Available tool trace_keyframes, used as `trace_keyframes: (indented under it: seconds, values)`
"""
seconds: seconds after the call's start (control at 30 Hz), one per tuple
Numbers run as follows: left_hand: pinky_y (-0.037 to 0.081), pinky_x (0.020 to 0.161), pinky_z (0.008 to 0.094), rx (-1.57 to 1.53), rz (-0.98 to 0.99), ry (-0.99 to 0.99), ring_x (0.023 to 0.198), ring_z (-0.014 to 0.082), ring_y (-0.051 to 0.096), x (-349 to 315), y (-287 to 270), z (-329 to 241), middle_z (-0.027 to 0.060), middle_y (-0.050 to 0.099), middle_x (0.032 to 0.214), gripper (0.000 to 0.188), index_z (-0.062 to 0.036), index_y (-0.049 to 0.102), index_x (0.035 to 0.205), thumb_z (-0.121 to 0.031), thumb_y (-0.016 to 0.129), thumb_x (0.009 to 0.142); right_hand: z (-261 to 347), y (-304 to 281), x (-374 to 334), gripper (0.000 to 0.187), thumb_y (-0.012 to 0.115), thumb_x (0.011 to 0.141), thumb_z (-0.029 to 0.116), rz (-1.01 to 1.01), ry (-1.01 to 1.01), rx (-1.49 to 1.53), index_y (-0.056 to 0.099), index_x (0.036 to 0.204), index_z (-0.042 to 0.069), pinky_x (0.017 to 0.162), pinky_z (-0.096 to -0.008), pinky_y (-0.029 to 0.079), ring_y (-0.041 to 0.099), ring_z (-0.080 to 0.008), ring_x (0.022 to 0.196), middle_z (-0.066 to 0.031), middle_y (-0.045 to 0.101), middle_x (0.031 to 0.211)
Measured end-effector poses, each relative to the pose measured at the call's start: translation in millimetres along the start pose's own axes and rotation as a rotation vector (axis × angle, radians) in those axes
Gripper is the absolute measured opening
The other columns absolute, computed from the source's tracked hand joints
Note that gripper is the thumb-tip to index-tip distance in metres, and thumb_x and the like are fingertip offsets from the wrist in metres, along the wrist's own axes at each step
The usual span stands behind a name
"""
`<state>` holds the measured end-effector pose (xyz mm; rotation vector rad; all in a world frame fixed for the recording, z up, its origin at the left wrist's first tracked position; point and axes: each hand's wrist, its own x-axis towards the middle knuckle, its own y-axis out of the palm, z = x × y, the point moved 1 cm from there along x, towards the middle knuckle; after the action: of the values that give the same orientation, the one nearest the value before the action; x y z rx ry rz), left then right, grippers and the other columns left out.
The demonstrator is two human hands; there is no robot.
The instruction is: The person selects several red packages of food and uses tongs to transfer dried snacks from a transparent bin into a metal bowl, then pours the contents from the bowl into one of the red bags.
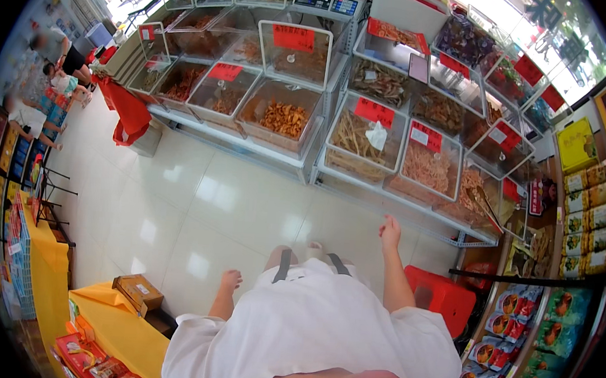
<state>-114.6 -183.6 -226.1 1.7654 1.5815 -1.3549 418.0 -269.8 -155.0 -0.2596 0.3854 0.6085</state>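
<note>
My right hand [389, 231] is held out ahead of me, fingers loosely bent and apart, with nothing visible in it. It is nearest to the lower front of the rack, below a clear bin of pale dried strips [427, 168] and a bin of shredded dried food [471, 190] with tongs [484, 205]. Down by my left side, over the tiled floor, my left hand [231, 279] hangs empty with its fingers slightly curled. Neither hand touches anything. Further left on the rack, a clear bin holds orange-brown dried pieces [283, 119].
A red plastic stool [441, 297] stands close to my right arm. Shelves of packaged snacks [504, 322] line the right side. Behind my left hand are a cardboard box [138, 293] and a yellow-draped table [114, 323]. Other people [63, 53] are at the far left.
</note>
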Motion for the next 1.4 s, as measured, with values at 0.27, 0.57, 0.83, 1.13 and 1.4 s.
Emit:
trace_keyframes:
  seconds: [0.27, 0.57, 0.83, 1.13, 1.4]
  values:
    - [0.045, 0.057, 0.0334, 0.587, -0.052, 0.335, 0.072, 0.018, 0.058, 59.3, -4.2, -77.3, 0.0072, 0.06, 0.083, 0.022, -0.0061, 0.057, 0.094, -0.016, 0.05, 0.076, 199.2, 148.4, 88.1, 0.02, 0.035, 0.061, -0.006, 0.156, -0.718, -0.326, 0.054, 0.061, 0.001, 0.051, -0.0258, 0.04, 0.052, -0.0161, 0.053, -0.0089, 0.051, 0.054]
    - [0.044, 0.061, 0.0267, -0.06, 0.066, 0.303, 0.078, 0.0169, 0.058, 89.9, 69.0, -352.7, 0.0073, 0.059, 0.09, 0.034, -0.0037, 0.049, 0.109, -0.019, 0.05, 0.079, 281.7, 114.8, 162.5, 0.015, 0.042, 0.075, 0.007, 0.147, -0.666, -0.299, 0.049, 0.063, 0.002, 0.05, -0.0258, 0.035, 0.042, -0.013, 0.052, -0.0066, 0.046, 0.055]
    - [0.044, 0.059, 0.0248, -0.154, -0.084, 0.27, 0.076, 0.0155, 0.059, 48.0, 129.0, -355.2, 0.0076, 0.059, 0.091, 0.034, -0.0027, 0.049, 0.108, -0.017, 0.052, 0.077, 454.0, 95.6, 362.4, 0.02, 0.048, 0.082, 0.018, 0.216, -0.923, -0.501, 0.055, 0.082, -0.001, 0.061, -0.0289, 0.042, 0.056, -0.0205, 0.066, -0.0125, 0.058, 0.071]
    - [0.044, 0.043, 0.0267, -0.105, -0.414, -0.112, 0.061, 0.0189, 0.06, 9.2, 128.2, -254.9, 0.0121, 0.058, 0.08, 0.035, 0.0023, 0.049, 0.104, -0.006, 0.052, 0.07, 615.5, 153.1, 579.4, 0.02, 0.047, 0.077, 0.015, -0.271, -1.282, -0.618, 0.059, 0.093, 0.009, 0.071, -0.0363, 0.044, 0.056, -0.0274, 0.082, -0.0129, 0.059, 0.087]
    - [0.049, 0.052, 0.0313, 0.008, -0.533, -0.198, 0.06, 0.0218, 0.061, -34.1, 84.1, -185.6, 0.014, 0.061, 0.073, 0.03, 0.0029, 0.054, 0.099, -0.004, 0.052, 0.07, 696.4, 145.7, 800.5, 0.039, 0.045, 0.081, 0.026, -0.486, -1.318, -1.155, 0.047, 0.113, 0.003, 0.083, -0.04, 0.04, 0.049, -0.0331, 0.099, -0.0166, 0.051, 0.109]
